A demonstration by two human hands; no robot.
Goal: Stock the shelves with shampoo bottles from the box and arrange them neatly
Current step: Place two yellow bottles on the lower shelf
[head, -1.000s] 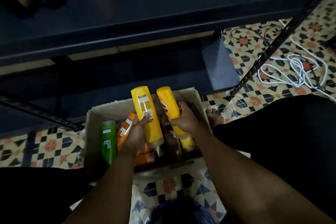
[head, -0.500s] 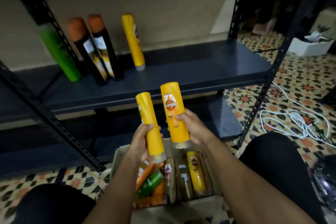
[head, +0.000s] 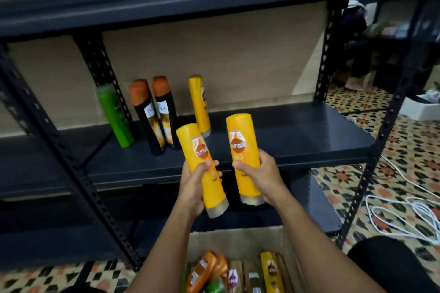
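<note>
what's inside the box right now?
Cardboard box holds lying bottles: orange, green, yellow, some brownish. Its left part is hidden by the forearm; the bottom runs out of frame.

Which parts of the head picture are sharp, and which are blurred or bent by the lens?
In the head view, the two yellow bottles held in the left hand and right hand are fairly sharp and their logos readable; the shelf bottles are softer, the room dim, and the shelf posts lean outward from wide-angle distortion.

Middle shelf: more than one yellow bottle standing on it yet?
No: one yellow bottle stands on the middle shelf; the other two are in hand.
</note>
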